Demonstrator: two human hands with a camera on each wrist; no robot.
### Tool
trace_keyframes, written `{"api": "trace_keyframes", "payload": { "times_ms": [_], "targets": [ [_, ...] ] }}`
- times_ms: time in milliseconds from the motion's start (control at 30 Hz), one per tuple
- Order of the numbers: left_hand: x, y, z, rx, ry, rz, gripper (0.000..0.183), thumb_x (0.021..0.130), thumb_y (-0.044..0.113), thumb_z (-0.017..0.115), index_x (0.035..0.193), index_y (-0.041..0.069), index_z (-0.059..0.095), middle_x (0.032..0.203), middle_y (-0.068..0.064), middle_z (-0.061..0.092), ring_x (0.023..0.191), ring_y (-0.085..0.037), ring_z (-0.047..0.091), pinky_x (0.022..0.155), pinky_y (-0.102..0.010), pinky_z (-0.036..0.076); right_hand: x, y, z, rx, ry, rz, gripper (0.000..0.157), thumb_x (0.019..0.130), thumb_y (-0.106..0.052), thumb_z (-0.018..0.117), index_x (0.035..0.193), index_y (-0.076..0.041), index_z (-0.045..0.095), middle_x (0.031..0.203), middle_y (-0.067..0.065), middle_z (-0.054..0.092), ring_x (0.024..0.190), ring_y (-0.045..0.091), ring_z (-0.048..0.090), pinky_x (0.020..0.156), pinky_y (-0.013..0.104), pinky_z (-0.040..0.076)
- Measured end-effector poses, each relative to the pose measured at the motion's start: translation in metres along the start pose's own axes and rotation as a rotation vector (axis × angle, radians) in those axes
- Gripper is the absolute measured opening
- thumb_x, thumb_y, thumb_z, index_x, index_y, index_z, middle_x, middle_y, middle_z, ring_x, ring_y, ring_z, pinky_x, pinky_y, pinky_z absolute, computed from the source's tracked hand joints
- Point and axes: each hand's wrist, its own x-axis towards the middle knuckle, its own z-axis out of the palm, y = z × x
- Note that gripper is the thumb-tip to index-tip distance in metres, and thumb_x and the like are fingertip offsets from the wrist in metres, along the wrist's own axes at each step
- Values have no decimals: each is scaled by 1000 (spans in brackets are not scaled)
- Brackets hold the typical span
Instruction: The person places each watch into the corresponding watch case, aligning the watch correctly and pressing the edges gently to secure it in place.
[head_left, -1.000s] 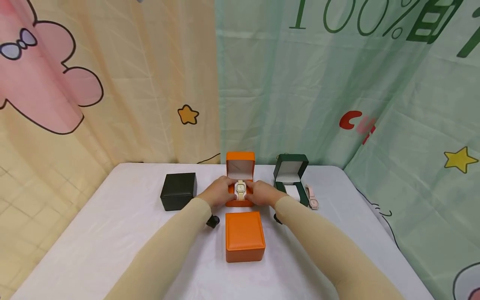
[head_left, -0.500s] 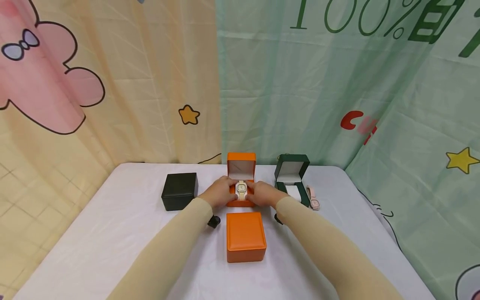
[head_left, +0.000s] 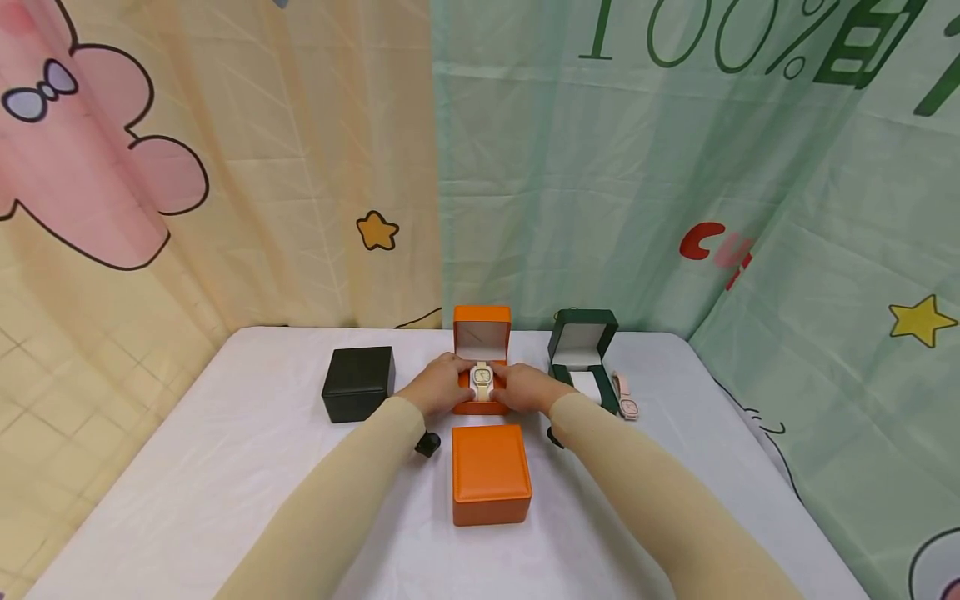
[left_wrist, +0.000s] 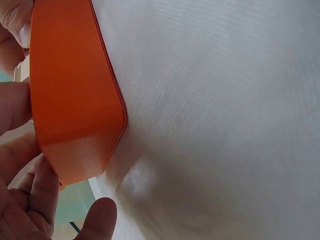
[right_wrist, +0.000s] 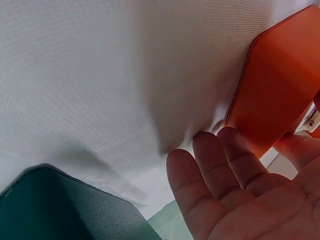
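Note:
A wristwatch [head_left: 482, 377] with a pale strap and squarish face lies on a white cushion in the open orange watch box [head_left: 481, 408], lid raised behind. From the left, my left hand [head_left: 437, 385] pinches one side of the watch and its cushion with thumb and forefinger. My right hand [head_left: 527, 388] does the same from the right. In the left wrist view, fingers reach over the orange box wall [left_wrist: 75, 90]. The right wrist view has the other fingers [right_wrist: 205, 165] extended beside the box, and the watch is mostly hidden there.
A closed orange box [head_left: 491, 467] stands in front, between the forearms. To the left is a closed black box [head_left: 358, 383]. An open green watch box [head_left: 583, 323] with a white cushion stands right, beside a pink watch [head_left: 627, 407]. Curtains hang behind the white-covered table [head_left: 225, 467].

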Motion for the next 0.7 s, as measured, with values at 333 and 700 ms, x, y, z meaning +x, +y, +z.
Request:
{"api": "trace_keyframes", "payload": {
  "times_ms": [333,700],
  "targets": [
    [0,2,-1,-11,-1,-16,61,96,24,78,151,9,58,138,-15,59,123,-29,58,117,-41,47,1,2,-1,14,-2,10,68,106,-35,61,166,-18,34,148,18,62,114,27,61,114,44,49],
    [1,0,1,-11,-11,-29,61,96,24,76,152,9,56,144,-14,57,128,-29,56,120,-42,45,2,1,-1,3,-13,22,67,106,-37,61,165,-18,35,150,16,60,121,26,61,117,43,46]
  ]
}}
